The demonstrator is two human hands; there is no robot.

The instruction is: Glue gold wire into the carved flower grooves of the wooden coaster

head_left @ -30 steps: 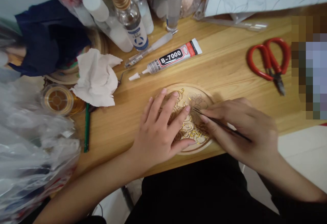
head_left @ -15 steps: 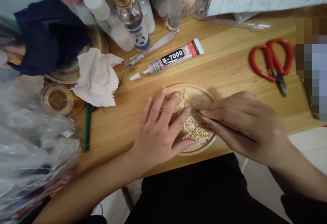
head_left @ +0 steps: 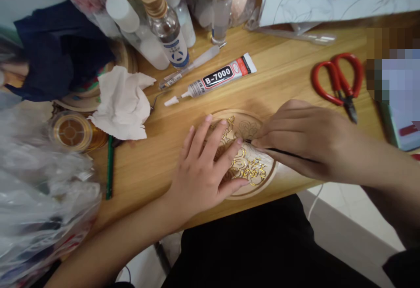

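A round wooden plate lies near the table's front edge, with a drawn flower pattern partly laid over in gold wire. Across its left side rests my left hand, fingers spread and pressing on it. My right hand pinches thin dark tweezers, whose tips touch the plate just beside my left index fingertip. Whether anything sits between the tips is too small to tell. Part of the pattern is hidden beneath my left hand.
A B-7000 glue tube and a clear pen lie behind the plate. Red-handled cutters are at the right. At the left are crumpled tissue, a gold wire spool, a green pencil and plastic bags. Bottles stand behind.
My right hand has turned and come slightly up and left, with the tweezer tips closer to my left index fingertip. The left hand stays on the plate. The whole view has shifted a little.
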